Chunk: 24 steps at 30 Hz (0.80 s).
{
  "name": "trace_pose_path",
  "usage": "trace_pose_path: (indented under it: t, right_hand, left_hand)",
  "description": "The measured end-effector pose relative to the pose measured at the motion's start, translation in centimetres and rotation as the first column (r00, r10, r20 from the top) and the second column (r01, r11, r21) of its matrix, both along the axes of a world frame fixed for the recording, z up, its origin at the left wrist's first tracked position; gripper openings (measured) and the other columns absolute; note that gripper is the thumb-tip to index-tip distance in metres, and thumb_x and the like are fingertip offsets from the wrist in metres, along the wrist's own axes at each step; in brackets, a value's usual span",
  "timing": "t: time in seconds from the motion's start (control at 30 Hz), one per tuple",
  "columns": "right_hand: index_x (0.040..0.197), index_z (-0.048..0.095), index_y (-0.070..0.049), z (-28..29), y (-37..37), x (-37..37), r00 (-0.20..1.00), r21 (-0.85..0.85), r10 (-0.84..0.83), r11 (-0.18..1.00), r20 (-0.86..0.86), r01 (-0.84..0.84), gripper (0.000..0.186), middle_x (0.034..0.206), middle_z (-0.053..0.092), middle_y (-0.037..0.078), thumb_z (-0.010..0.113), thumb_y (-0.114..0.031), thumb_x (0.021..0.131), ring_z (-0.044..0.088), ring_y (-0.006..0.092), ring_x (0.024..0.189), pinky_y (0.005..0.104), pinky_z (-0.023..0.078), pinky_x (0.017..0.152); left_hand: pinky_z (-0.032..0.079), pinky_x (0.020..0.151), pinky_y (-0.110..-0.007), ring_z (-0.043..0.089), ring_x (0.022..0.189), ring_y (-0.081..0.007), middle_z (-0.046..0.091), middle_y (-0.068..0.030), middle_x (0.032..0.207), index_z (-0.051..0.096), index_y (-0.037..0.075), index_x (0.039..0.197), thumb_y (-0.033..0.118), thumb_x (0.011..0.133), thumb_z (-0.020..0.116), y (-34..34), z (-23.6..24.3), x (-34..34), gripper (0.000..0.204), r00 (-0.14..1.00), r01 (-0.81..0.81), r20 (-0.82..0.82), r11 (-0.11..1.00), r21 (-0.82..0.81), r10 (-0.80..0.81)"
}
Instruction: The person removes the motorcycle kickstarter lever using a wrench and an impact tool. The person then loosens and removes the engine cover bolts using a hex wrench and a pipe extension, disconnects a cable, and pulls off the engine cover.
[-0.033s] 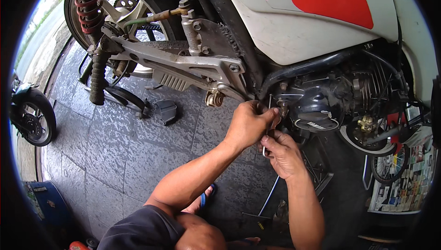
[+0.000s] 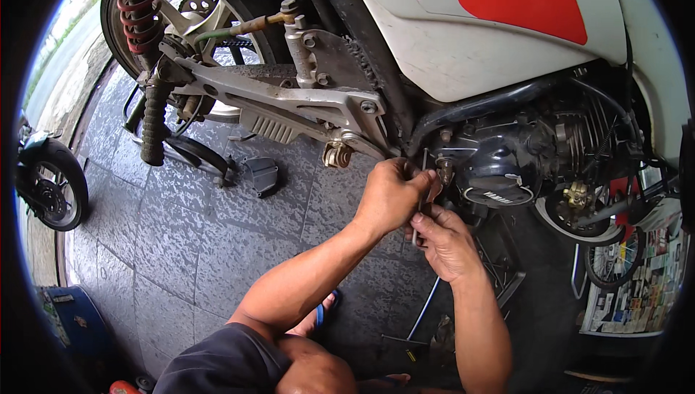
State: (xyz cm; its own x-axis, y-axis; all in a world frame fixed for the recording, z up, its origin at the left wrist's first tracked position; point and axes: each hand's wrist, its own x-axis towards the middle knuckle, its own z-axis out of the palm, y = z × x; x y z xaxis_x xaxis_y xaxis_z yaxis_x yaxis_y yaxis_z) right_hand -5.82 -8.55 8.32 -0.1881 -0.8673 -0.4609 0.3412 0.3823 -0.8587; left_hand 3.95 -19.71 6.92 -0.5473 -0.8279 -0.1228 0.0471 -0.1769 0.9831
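Note:
Below the black engine (image 2: 499, 162) of a motorcycle, both my hands work close together. My left hand (image 2: 394, 191) is closed, thumb against fingers, around a thin metal rod (image 2: 415, 237) whose upper tip shows above the thumb. My right hand (image 2: 445, 238) pinches the same rod lower down, just under my left thumb. Beside my left fingertips is a small bolted fitting (image 2: 446, 169) on the engine's rear end. My fingers hide the middle of the rod, and I cannot tell what its upper end touches.
The silver footrest bracket (image 2: 289, 97) and rubber footpeg (image 2: 153, 126) are to the left. A black cover (image 2: 260, 175) lies on the tiled floor (image 2: 232, 249). A T-handled tool (image 2: 427, 307) is below my right hand. Newspapers (image 2: 630, 292) and a blue drum (image 2: 76, 318) flank me.
The rod has turned in my fingers: its lower end, which looked hooked, now looks straight. Both hands stay in nearly the same place.

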Motion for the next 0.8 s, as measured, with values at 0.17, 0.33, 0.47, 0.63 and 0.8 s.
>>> trace_pose_path:
  t: [0.17,0.33,0.47,0.63,0.8]
  right_hand:
    - [0.102,0.065,-0.006,0.6,0.2,-0.1,0.984,0.004,-0.086,0.996,0.158,0.086,0.016,0.087,0.064,0.002,0.063,-0.018,0.091,0.057,0.0082,0.081,0.0239,0.040,0.070]
    - [0.101,0.064,-0.004,-0.7,0.9,0.0,0.996,-0.092,0.013,0.996,-0.084,-0.021,0.014,0.087,0.063,0.001,0.064,-0.014,0.091,0.056,0.0074,0.080,0.0232,0.043,0.071]
    - [0.100,0.063,-0.001,-1.1,1.9,1.0,0.978,-0.032,0.028,0.999,-0.206,-0.036,0.014,0.086,0.063,0.000,0.064,-0.012,0.091,0.056,0.0064,0.078,0.0219,0.044,0.071]
    - [0.104,0.062,-0.003,-1.3,2.4,0.4,0.964,-0.033,-0.031,0.999,-0.265,0.023,0.018,0.084,0.063,0.003,0.065,-0.014,0.090,0.057,0.0081,0.069,0.0217,0.045,0.062]
    - [0.110,0.060,-0.012,-1.4,-4.1,3.0,0.750,-0.060,-0.561,0.786,0.349,0.616,0.023,0.079,0.062,0.003,0.067,-0.016,0.088,0.051,0.0096,0.056,0.0212,0.036,0.045]
  left_hand:
    - [0.047,0.056,-0.030,0.058,0.063,-0.0103,0.065,-0.0099,0.068,0.066,-0.006,0.086,0.023,0.093,0.060,-0.1,1.3,0.5,0.031,0.997,0.060,0.049,0.996,0.062,-0.063]
    - [0.047,0.057,-0.029,0.059,0.065,-0.0102,0.066,-0.0103,0.070,0.066,-0.007,0.087,0.024,0.092,0.062,0.2,0.7,0.2,0.031,0.996,0.019,0.087,1.000,-0.012,-0.017]
    - [0.046,0.054,-0.031,0.058,0.058,-0.0121,0.064,-0.0077,0.063,0.066,-0.003,0.080,0.021,0.093,0.058,0.4,0.0,0.3,0.029,0.999,-0.046,-0.008,0.999,0.028,0.046]
    - [0.045,0.057,-0.027,0.056,0.067,-0.0078,0.065,-0.0057,0.075,0.063,-0.005,0.091,0.021,0.097,0.056,1.5,-0.4,1.3,0.027,0.994,-0.076,-0.082,0.997,0.031,0.078]
    - [0.032,0.048,-0.022,0.042,0.057,-0.0040,0.050,0.0031,0.065,0.059,0.000,0.085,0.024,0.101,0.049,1.5,-1.5,3.6,0.030,0.939,-0.284,-0.196,0.959,0.022,0.283]
